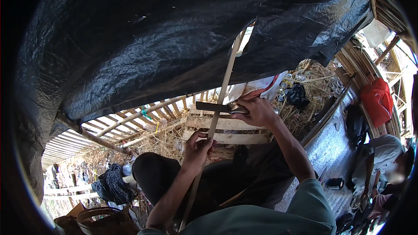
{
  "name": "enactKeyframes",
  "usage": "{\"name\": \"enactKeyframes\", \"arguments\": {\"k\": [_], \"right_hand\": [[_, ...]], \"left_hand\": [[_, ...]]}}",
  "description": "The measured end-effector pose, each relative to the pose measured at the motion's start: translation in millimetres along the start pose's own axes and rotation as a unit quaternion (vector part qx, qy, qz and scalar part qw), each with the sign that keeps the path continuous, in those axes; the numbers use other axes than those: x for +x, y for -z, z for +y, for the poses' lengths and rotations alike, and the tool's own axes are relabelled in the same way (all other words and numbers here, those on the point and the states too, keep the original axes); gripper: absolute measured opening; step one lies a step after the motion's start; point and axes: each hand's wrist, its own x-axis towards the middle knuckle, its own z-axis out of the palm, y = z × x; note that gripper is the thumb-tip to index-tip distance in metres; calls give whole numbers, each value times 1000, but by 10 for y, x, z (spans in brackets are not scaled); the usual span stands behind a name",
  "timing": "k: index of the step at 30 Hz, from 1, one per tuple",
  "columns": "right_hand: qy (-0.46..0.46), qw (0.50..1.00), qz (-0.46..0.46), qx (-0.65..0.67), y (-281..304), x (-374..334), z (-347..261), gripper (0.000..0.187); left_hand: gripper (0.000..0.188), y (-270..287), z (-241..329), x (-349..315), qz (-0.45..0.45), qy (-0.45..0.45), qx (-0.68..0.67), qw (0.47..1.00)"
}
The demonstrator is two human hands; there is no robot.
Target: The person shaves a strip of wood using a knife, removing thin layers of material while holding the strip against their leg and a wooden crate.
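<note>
A long, thin bamboo strip point(226, 78) slants up from my lap to a slit in the dark sheet above. My left hand point(197, 150) pinches it low, with thumb and fingers closed round it. My right hand point(257, 112) is wrapped round the handle of a knife point(212, 107). Its broad, dark blade lies across the strip, a little above my left hand. Whether the edge is cutting into the strip cannot be seen. The strip's lower part runs behind my left forearm.
A black plastic sheet point(143, 56) hangs low overhead. Pale wooden slats point(230, 124) lie beyond my knees, amid straw and litter. Bamboo fencing point(130, 122) stands at the left. A red bag point(376, 101) hangs at the right, above other people point(383, 161) sitting near a silvery mat point(328, 143).
</note>
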Motion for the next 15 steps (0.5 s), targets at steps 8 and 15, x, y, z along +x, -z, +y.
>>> {"name": "enactKeyframes", "arguments": {"k": [8,15], "right_hand": [[25,998,49,-1,16,-13,-14,45],[148,986,33,62,-172,-63,-19,42]], "left_hand": [[10,28,-21,36,27,-32,-51,998],[15,-19,-1,-13,26,14,42,999]]}}
